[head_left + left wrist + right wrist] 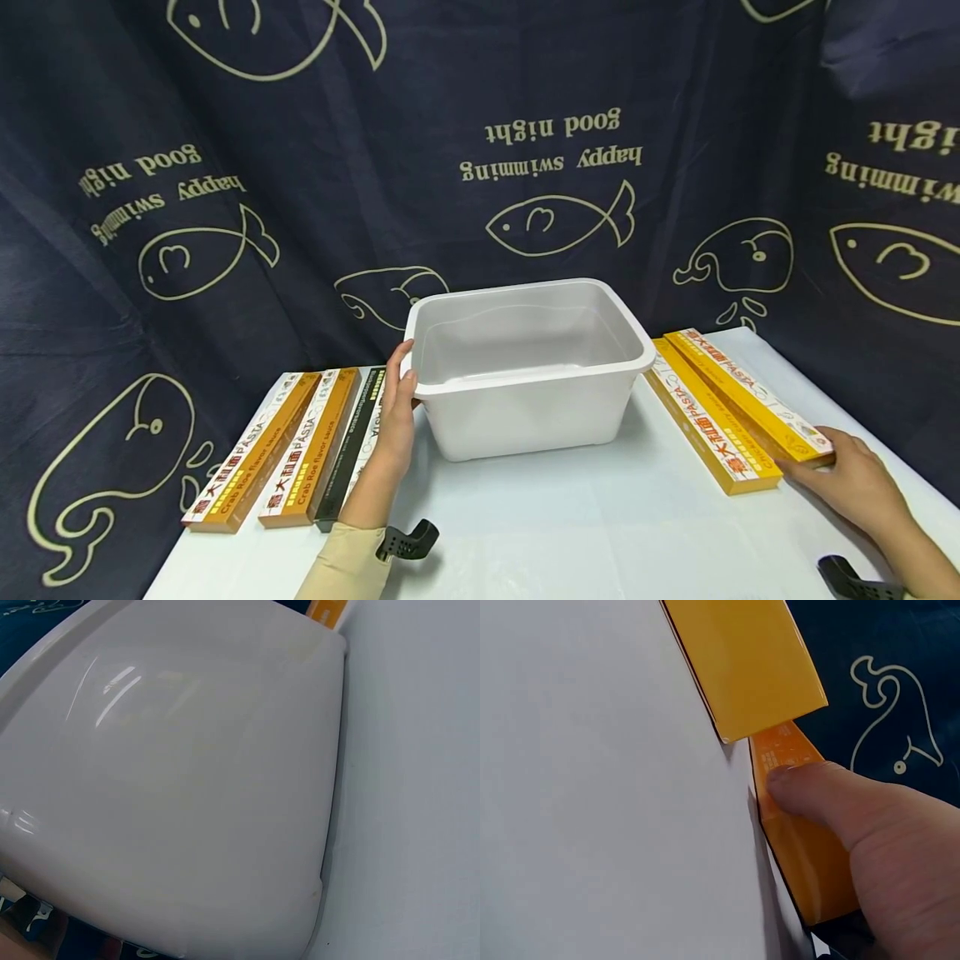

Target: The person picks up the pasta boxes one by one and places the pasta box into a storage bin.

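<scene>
Your right grip point(855, 483) pinches the yellow box point(750, 398) by its near end.
That box is at the right of the tabletop point(555, 533), just beside a second yellow box point(708, 421). Two orange boxes point(255, 450) and a black box point(352, 454) lie side by side at your left. Your left grip point(392, 417) touches the tub point(525, 425) at its left rim; whether it pinches, I cannot tell. The tub stands upright before a dark curtain point(420, 142).

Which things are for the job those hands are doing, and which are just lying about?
For the job:
white bin, held by the left hand
far-right yellow box, gripped by the right hand

Probably just lying about right now:
other yellow box
leftmost orange box
second orange box
black box
</scene>
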Tool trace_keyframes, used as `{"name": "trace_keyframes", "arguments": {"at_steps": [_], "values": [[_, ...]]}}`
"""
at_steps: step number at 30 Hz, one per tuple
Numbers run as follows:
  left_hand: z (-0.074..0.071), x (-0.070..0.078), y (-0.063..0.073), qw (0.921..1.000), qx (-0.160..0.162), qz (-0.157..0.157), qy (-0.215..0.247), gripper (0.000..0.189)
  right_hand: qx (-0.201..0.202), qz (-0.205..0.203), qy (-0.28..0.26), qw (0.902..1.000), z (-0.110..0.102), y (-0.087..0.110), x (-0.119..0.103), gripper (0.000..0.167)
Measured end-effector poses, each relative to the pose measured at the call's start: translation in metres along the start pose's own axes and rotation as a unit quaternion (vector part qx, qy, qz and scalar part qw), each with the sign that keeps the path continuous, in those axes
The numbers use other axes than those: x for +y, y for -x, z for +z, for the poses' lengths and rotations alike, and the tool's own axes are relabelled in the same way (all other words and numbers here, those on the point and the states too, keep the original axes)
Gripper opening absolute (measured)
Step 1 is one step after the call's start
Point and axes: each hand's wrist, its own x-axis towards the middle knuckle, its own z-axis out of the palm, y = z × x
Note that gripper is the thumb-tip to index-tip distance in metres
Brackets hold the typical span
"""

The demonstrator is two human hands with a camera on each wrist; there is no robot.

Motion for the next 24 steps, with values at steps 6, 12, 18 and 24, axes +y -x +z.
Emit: {"name": "trace_keyframes", "arguments": {"at_steps": [6, 12, 18, 24], "values": [[0.000, 0.002, 0.001, 1.0000, 0.000, 0.000, 0.002, 0.054, -0.008, 0.050, -0.070, 0.9962, -0.002, -0.002, 0.000, 0.101], [0.000, 0.002, 0.002, 1.0000, -0.003, 0.002, 0.004, 0.055, -0.005, 0.129, -0.167, 0.9774, -0.006, -0.001, -0.006, 0.102], [0.000, 0.002, 0.001, 1.0000, -0.003, 0.004, 0.004, 0.055, 0.021, 0.182, -0.229, 0.9559, -0.008, -0.002, -0.012, 0.096], [0.000, 0.001, 0.001, 1.0000, -0.001, 0.005, -0.001, 0.055, 0.044, 0.210, -0.323, 0.9215, -0.009, -0.002, -0.013, 0.082]]}}
